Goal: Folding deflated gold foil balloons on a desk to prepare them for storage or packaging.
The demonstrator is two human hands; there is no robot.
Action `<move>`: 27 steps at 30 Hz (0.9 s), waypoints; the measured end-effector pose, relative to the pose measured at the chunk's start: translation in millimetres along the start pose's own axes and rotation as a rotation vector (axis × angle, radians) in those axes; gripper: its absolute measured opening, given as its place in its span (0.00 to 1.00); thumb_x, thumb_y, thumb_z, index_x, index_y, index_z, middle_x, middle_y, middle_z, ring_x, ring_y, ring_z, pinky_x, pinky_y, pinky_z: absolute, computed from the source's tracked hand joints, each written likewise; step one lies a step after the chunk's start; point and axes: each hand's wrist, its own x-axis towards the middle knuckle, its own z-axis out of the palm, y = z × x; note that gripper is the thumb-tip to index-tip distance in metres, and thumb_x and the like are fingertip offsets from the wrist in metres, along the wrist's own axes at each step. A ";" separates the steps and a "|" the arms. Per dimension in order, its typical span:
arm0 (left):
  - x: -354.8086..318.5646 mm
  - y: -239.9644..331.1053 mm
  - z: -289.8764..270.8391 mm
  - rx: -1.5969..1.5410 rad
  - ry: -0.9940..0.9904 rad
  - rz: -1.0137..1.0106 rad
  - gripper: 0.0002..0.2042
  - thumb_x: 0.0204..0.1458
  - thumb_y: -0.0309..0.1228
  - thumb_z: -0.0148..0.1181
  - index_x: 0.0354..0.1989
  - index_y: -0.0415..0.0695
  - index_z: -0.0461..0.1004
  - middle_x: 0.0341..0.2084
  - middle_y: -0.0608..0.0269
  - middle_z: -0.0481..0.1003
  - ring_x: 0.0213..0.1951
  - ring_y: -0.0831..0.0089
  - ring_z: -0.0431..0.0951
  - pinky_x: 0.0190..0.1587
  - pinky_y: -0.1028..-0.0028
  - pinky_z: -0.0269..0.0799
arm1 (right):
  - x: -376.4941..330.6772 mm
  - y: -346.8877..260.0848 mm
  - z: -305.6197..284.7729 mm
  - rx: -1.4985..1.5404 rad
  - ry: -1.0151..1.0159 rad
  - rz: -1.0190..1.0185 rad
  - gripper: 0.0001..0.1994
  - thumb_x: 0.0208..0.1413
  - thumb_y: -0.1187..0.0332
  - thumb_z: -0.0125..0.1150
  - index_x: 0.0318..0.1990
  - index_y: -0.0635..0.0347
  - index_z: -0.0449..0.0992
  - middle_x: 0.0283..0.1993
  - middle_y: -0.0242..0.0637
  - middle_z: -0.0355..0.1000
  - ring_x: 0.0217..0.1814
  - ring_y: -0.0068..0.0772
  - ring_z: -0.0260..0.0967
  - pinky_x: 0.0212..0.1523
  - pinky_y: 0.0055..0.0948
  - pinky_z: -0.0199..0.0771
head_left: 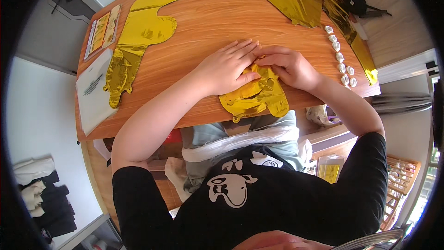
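Observation:
A flat gold foil balloon (273,90), partly folded, lies at the table's near edge, its lower end hanging slightly over my lap. My left hand (229,68) rests on its left part, fingers stretched out and the thumb lying over the foil. My right hand (294,68) has its fingers bent and pinched on the balloon's upper part, close to the left fingertips. The hands hide that upper part. A bundle of white strings (240,142) lies across my lap below the balloon.
Another flat gold foil balloon (148,25) lies at the left, beside a printed card (102,32) and a clear plastic bag (95,92). More gold foil (300,2) is at the far right. Several small white rolls (340,57) line the right side near a black stand (356,3).

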 end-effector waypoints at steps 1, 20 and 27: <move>0.8 -0.3 0.0 0.000 -0.001 0.003 0.33 0.68 0.49 0.48 0.73 0.35 0.58 0.74 0.43 0.57 0.76 0.51 0.54 0.77 0.53 0.49 | -0.4 1.3 0.0 -0.001 0.002 0.002 0.14 0.51 0.84 0.67 0.46 0.63 0.81 0.55 0.47 0.77 0.56 0.52 0.77 0.56 0.39 0.80; -1.0 -0.3 -0.7 0.011 -0.013 -0.001 0.34 0.67 0.49 0.50 0.73 0.36 0.57 0.74 0.44 0.56 0.76 0.51 0.54 0.76 0.53 0.49 | -2.7 -6.3 -1.3 -0.042 0.051 0.095 0.11 0.52 0.83 0.67 0.43 0.63 0.84 0.46 0.44 0.82 0.49 0.44 0.81 0.50 0.34 0.82; 0.3 0.3 -2.3 0.005 -0.011 -0.002 0.34 0.68 0.49 0.50 0.73 0.35 0.57 0.74 0.44 0.56 0.76 0.51 0.54 0.76 0.54 0.49 | -0.5 -8.1 -2.7 0.000 0.068 0.134 0.09 0.52 0.82 0.68 0.42 0.63 0.85 0.46 0.42 0.81 0.47 0.43 0.81 0.48 0.34 0.82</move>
